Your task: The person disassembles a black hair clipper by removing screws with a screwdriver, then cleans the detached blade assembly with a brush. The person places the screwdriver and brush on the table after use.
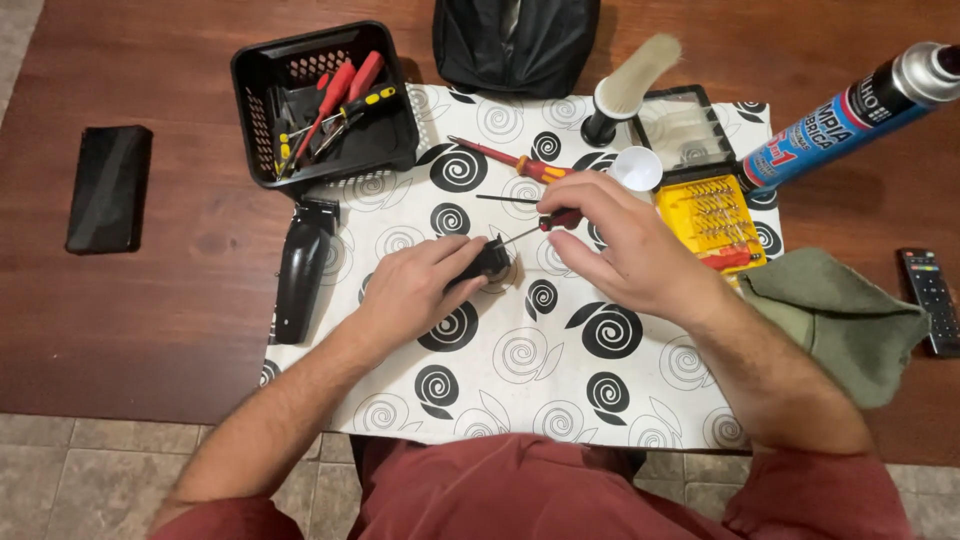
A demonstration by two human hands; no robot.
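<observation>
- Blue-labelled spray can (850, 115), far right, lying tilted.
- Black basket (262, 70) holding red-handled tools (340, 95).
- Yellow bit case (712, 215), open.
- Left hand (415, 285) clamped on small black part (490, 262), mid-mat.
- Right hand (625, 240) closed around red-handled screwdriver (545, 222), tip at the part.

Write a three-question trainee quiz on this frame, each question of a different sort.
1. True or false: the right hand holds a slim red-handled screwdriver.
2. What lies left of the left hand? A) black hair clipper body B) white cup C) green cloth
3. Which container holds red-handled tools?

Key: 1 true; 2 A; 3 the black plastic basket.
</observation>
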